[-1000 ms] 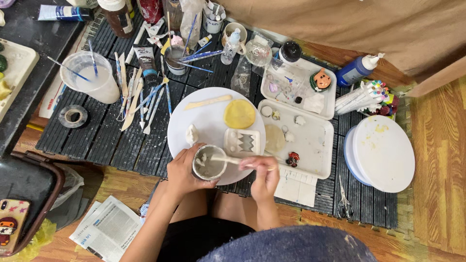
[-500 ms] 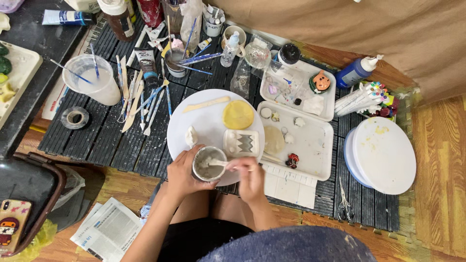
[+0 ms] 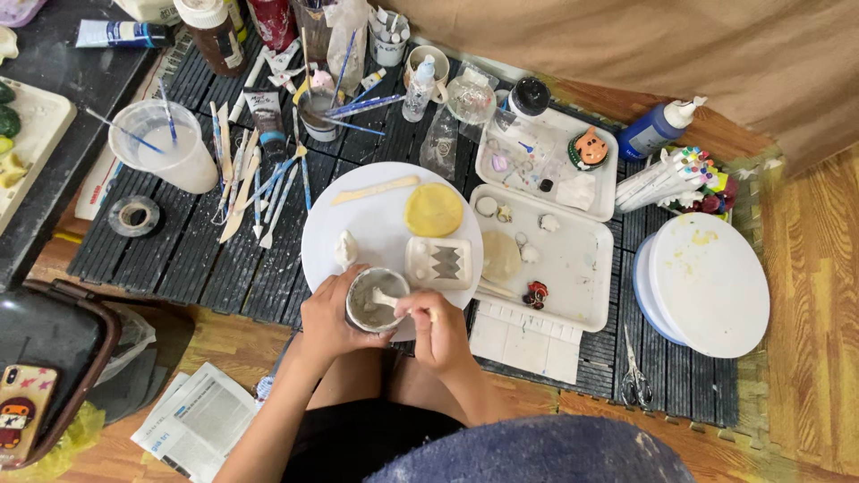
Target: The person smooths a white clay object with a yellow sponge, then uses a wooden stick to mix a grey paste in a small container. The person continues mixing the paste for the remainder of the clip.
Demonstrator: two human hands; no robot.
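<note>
My left hand (image 3: pixel 327 320) grips a small cup (image 3: pixel 374 300) of grey paste at the near edge of a round white plate (image 3: pixel 376 219). My right hand (image 3: pixel 436 329) is closed on a thin pale stick (image 3: pixel 386 300) whose tip is down in the paste. On the plate lie a yellow clay disc (image 3: pixel 433 209), a white rectangular mould with zigzag cut-outs (image 3: pixel 438 261), a small white lump (image 3: pixel 346 249) and a flat wooden stick (image 3: pixel 376 190).
A white tray (image 3: pixel 573 268) with small clay pieces sits right of the plate, another tray (image 3: pixel 548 154) behind it. Round white boards (image 3: pixel 705 284) are stacked far right; scissors (image 3: pixel 634 376) lie near them. Brushes and sculpting tools (image 3: pixel 250 174), a water cup (image 3: pixel 164 146), bottles and a tape roll (image 3: pixel 135 216) crowd the left.
My right hand has shifted slightly left and closer over the cup, moving the stick inside the paste. My left hand keeps the cup in the same place.
</note>
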